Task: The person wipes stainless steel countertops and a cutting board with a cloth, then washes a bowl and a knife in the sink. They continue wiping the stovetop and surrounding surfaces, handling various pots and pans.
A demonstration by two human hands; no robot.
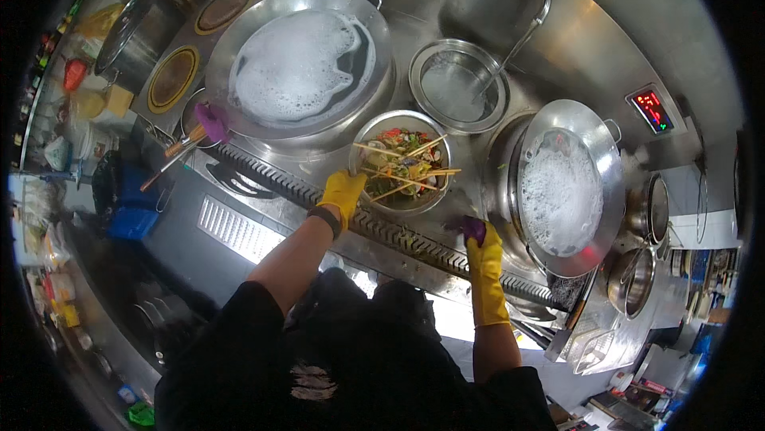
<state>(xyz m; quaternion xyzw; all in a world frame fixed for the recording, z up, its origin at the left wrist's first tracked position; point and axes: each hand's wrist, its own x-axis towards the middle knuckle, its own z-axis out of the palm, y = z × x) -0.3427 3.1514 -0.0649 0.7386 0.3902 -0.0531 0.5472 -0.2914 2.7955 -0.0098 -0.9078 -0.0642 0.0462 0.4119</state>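
Observation:
My left hand point(343, 192), in a yellow rubber glove, grips the near left rim of a round metal bowl point(391, 209). Food scraps point(399, 162) fill the bowl, and several wooden chopsticks point(401, 178) lie crossed on top. To the right of the bowl, my right hand point(487, 252) wears a matching glove. It holds a dark purple cloth point(472, 229) against the steel cooktop point(457, 204). Just below the bowl runs a slotted drain grate point(388, 229), with bits of food on it.
Large woks of foamy water stand left point(221, 72) and right point(608, 240). Behind the bowl is a metal pot point(418, 81) of cloudy water, under a curved faucet point(541, 10). A purple cloth point(210, 122) lies with wooden-handled tools point(179, 145) at left. A lit control panel point(652, 109) is on the wall.

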